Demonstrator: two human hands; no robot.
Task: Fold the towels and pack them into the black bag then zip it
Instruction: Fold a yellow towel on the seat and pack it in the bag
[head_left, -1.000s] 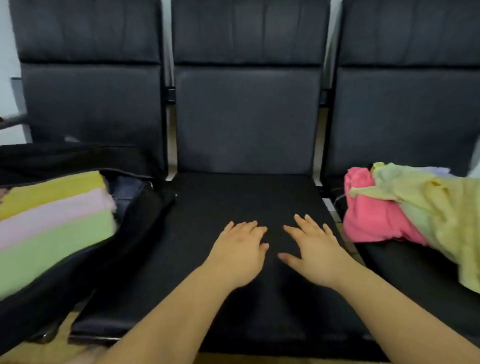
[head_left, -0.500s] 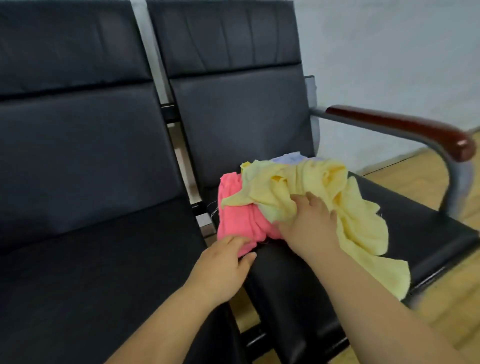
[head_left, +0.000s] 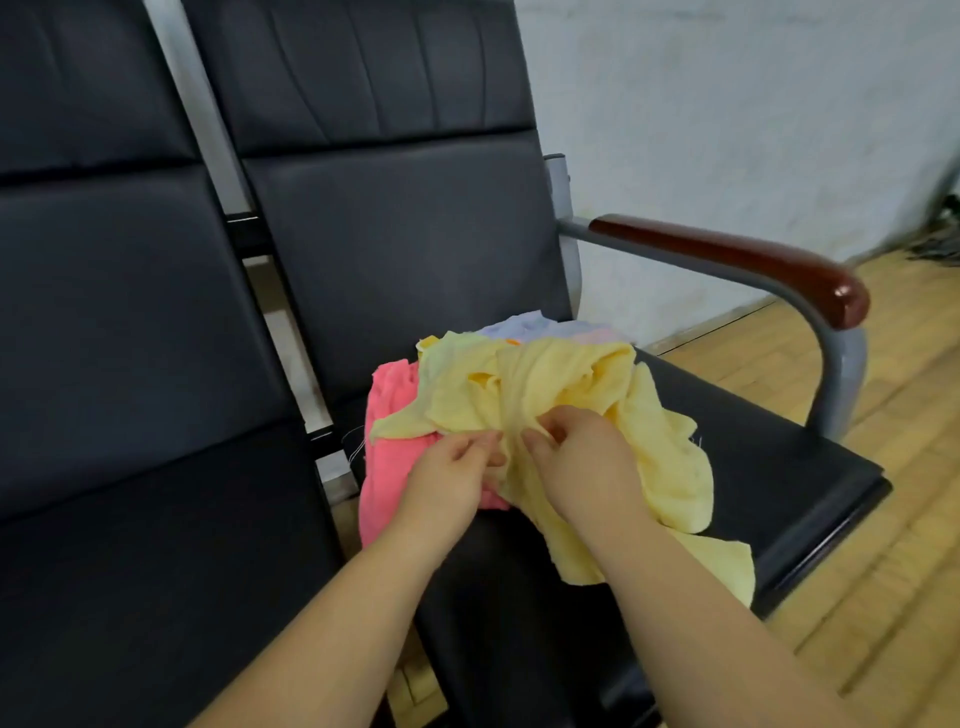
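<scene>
Both hands (head_left: 519, 467) pinch the yellow towel (head_left: 561, 384) atop the chair (head_left: 769, 467)

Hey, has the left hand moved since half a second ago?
Yes. The left hand has moved off the pink towel's lower front edge, up and right along the pile, and now pinches the yellow towel.

We see two bare forearms, no sleeves reaching them. Our left hand (head_left: 451, 480) and right hand (head_left: 584, 465) carry no rings, gloves, watch or wristband; the fingernails look short and plain, though blur hides finer detail.
</scene>
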